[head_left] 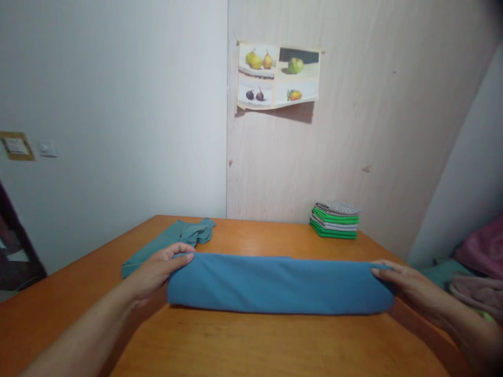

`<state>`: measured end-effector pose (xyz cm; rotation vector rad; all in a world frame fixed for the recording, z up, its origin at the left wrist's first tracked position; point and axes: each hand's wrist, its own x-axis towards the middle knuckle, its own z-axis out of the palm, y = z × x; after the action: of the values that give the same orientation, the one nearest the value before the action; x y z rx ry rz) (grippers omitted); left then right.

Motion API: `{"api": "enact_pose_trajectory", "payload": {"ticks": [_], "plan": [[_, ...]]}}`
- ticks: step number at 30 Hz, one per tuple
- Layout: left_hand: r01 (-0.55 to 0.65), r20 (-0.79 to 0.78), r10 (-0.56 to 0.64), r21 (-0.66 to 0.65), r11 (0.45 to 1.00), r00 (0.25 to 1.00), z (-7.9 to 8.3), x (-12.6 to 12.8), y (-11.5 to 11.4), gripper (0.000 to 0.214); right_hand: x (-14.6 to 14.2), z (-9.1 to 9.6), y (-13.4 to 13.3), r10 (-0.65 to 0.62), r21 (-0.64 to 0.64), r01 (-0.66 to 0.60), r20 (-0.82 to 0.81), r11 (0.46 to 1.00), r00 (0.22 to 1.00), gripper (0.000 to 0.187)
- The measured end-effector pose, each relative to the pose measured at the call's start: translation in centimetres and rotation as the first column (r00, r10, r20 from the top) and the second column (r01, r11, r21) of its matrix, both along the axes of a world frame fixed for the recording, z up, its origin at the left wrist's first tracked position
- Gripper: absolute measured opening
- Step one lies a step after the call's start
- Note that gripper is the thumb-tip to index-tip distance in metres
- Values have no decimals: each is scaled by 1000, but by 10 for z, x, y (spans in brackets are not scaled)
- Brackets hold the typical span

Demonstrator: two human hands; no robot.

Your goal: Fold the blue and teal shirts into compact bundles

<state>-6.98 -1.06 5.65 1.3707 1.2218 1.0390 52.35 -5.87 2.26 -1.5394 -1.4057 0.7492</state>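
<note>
A long folded blue cloth (281, 288) stretches sideways between my two hands, its lower edge at or just above the wooden table. At its upper left corner my left hand (163, 267) pinches the fabric between thumb and fingers. The upper right corner is gripped by my right hand (396, 277), with the thumb in front and the fingers behind, partly hidden. Behind my left hand lies a teal garment (157, 245), flat on one side and bunched at its far end.
The orange-brown wooden table (275, 345) runs back to the wall. At its far right corner stands a stack of folded green, grey and striped cloths (335, 221). Pink and teal fabrics (481, 262) are heaped beyond the right edge. A fruit picture (278, 76) hangs on the wall.
</note>
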Motion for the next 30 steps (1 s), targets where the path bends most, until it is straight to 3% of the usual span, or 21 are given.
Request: {"api": "enact_pose_trajectory", "payload": {"ticks": [4, 11, 17, 21, 26, 30], "plan": [[-45, 98, 53, -81, 996, 994, -1, 8, 26, 51, 2, -2, 31, 123, -144, -154, -200, 978, 972, 40], [-81, 39, 89, -160, 984, 995, -32, 14, 70, 52, -10, -24, 69, 79, -205, -123, -210, 971, 974, 33], [-104, -87, 95, -109, 989, 992, -51, 11, 81, 47, -8, -53, 85, 8, -267, -73, -235, 961, 972, 34], [-93, -71, 85, -125, 988, 994, -52, 9, 79, 30, -12, -56, 82, -49, -184, 21, -146, 983, 988, 34], [-188, -59, 181, -139, 972, 982, -54, 12, 80, 34, -18, -55, 83, -116, -160, 94, -134, 983, 984, 35], [-214, -185, 198, -72, 974, 963, -61, 13, 85, 32, -13, -56, 91, -133, -167, 150, 112, 974, 985, 39]]}}
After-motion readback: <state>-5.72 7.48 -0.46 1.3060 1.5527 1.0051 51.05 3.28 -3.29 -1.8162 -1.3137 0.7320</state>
